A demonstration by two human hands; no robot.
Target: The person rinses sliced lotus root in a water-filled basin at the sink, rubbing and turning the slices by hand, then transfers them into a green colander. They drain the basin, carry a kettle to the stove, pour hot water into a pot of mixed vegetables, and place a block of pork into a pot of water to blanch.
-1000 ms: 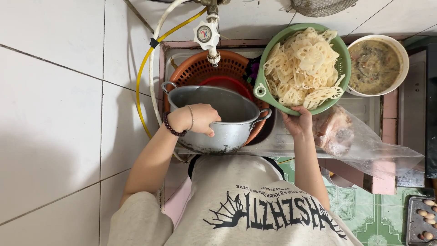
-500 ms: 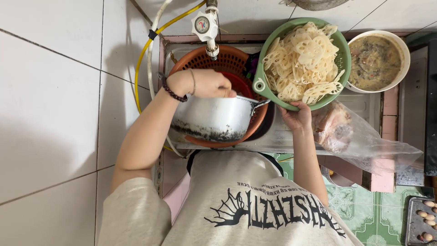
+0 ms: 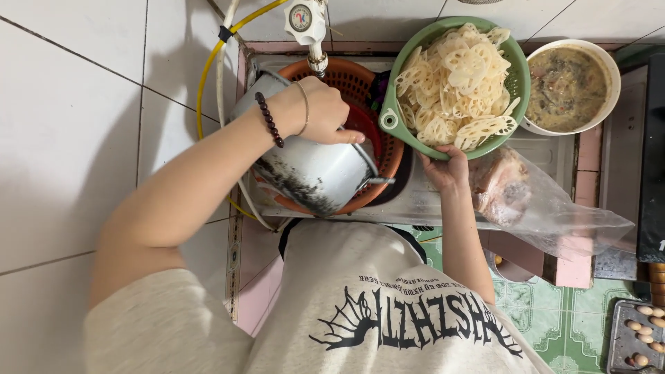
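Observation:
My left hand [image 3: 325, 112] grips the rim of a steel pot [image 3: 312, 170] with a soot-stained bottom, tipped far over above an orange basket [image 3: 388, 156] in the sink. A dark bead bracelet and a thin bangle circle that wrist. My right hand [image 3: 443, 168] holds the near edge of a green colander [image 3: 516, 83] heaped with pale sliced lotus root, resting at the sink's right side. The pot's inside is hidden from me.
A tap with a round gauge [image 3: 305, 21] hangs over the basket, with a yellow hose [image 3: 208, 66] beside it. A white bowl of brownish mix [image 3: 569, 86] stands right of the colander. A clear bag of meat [image 3: 526, 201] lies on the counter. A tray of eggs [image 3: 641, 336] sits low right.
The pot went from upright with its mouth facing up to tipped over toward the basket. My left hand moved up with the rim. The colander stayed in place.

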